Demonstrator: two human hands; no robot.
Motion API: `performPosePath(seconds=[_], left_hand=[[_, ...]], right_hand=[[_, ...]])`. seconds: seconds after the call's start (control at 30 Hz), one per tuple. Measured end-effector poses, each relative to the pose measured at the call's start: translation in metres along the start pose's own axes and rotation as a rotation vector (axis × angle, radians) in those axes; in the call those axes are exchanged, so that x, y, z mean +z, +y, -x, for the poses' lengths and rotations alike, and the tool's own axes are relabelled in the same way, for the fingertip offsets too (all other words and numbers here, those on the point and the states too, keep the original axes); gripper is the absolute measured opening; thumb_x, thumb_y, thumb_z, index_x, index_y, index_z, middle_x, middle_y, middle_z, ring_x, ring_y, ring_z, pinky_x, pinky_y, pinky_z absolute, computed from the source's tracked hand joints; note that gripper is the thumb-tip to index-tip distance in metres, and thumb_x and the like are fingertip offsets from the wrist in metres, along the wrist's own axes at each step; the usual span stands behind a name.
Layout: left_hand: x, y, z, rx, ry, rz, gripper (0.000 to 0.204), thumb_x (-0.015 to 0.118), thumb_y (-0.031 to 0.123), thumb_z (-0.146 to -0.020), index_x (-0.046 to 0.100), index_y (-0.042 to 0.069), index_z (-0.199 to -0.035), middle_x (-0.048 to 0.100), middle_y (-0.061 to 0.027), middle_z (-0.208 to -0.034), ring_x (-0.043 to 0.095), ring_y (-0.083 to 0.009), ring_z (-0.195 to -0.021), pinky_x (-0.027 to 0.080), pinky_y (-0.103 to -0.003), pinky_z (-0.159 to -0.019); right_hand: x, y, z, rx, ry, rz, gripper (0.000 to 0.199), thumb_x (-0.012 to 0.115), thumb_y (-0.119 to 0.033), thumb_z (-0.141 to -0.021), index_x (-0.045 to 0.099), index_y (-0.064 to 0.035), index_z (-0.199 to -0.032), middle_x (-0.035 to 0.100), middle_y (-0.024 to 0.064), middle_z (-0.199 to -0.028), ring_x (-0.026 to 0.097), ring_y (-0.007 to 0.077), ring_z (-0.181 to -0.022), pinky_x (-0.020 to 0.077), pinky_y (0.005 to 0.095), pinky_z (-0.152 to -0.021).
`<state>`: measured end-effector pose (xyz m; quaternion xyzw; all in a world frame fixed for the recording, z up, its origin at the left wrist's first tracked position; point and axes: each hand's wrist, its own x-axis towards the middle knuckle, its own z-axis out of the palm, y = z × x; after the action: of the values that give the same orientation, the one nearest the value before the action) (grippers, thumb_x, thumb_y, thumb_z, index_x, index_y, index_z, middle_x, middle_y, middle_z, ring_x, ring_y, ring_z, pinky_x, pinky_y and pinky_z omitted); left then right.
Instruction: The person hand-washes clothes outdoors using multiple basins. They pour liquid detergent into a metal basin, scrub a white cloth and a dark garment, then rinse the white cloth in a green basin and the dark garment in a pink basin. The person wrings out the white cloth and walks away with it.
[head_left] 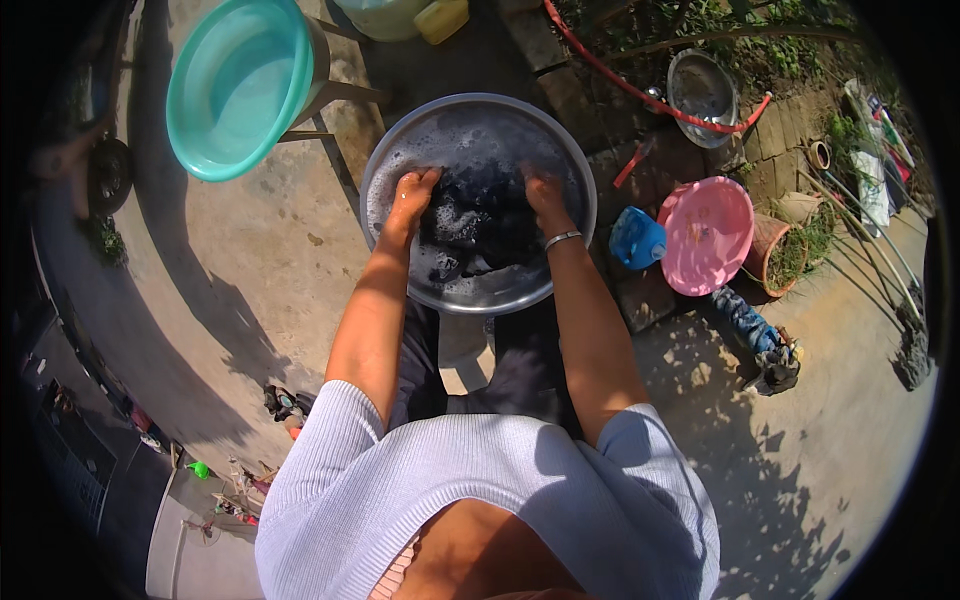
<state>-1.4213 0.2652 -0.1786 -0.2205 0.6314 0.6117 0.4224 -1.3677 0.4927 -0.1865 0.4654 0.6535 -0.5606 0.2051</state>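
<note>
A wide metal basin (pixel 570 165) of soapy water stands in front of me with a dark wet garment (pixel 478 222) lying in the suds. My left hand (pixel 410 195) presses down on the garment's left side, fingers curled into the cloth. Over on the other side my right hand (pixel 543 192) grips the same garment; a silver bangle circles that wrist. Both forearms reach down from my white ribbed top.
A teal plastic basin (pixel 240 90) sits on a stand at the upper left. To the right lie a pink basin (pixel 705 235), a blue plastic container (pixel 636 238), a small metal bowl (pixel 702 92), a red hose (pixel 640 92) and a twisted wet cloth (pixel 755 335). Concrete ground surrounds me.
</note>
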Motion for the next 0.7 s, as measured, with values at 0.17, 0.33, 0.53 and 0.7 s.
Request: performPosePath(seconds=[0.17, 0.33, 0.53, 0.7], left_hand=[[0.005, -0.028, 0.068, 0.505, 0.32, -0.221, 0.043, 0.067, 0.019, -0.083, 0.054, 0.004, -0.12, 0.055, -0.0146, -0.118, 0.053, -0.0249, -0.11, 0.039, -0.034, -0.096], [0.037, -0.048, 0.111, 0.095, 0.481, -0.202, 0.07, 0.067, 0.033, -0.083, 0.03, 0.017, -0.14, 0.036, -0.0161, -0.138, 0.041, -0.0334, -0.123, 0.038, -0.047, -0.097], [0.054, -0.041, 0.073, -0.097, 0.147, 0.815, 0.078, 0.066, 0.049, -0.081, 0.021, 0.017, -0.136, 0.041, -0.014, -0.13, 0.05, -0.0322, -0.113, 0.048, -0.053, -0.088], [0.041, -0.048, 0.05, -0.117, -0.072, 1.036, 0.063, 0.057, 0.052, -0.086, 0.041, 0.009, -0.129, 0.052, -0.0086, -0.118, 0.054, -0.0234, -0.105, 0.047, -0.042, -0.09]], right_hand=[[-0.02, 0.007, 0.049, -0.484, 0.106, 0.841, 0.044, 0.062, -0.033, -0.08, 0.06, -0.003, -0.113, 0.059, 0.0195, -0.111, 0.05, 0.0347, -0.115, 0.0411, 0.0504, -0.091], [0.004, -0.034, 0.07, -0.434, 0.161, 0.948, 0.081, 0.078, -0.036, -0.064, 0.042, -0.0136, -0.133, 0.047, 0.0198, -0.127, 0.051, 0.0383, -0.113, 0.043, 0.0478, -0.093], [0.022, -0.004, 0.058, -0.591, -0.204, 0.518, 0.066, 0.077, -0.026, -0.06, 0.053, -0.0097, -0.119, 0.06, 0.0135, -0.112, 0.058, 0.0314, -0.102, 0.0468, 0.0374, -0.087], [0.039, 0.002, 0.141, -0.774, -0.159, 0.163, 0.035, 0.073, -0.014, -0.061, 0.057, -0.0028, -0.09, 0.058, 0.0118, -0.083, 0.061, 0.024, -0.079, 0.0478, 0.0322, -0.073]])
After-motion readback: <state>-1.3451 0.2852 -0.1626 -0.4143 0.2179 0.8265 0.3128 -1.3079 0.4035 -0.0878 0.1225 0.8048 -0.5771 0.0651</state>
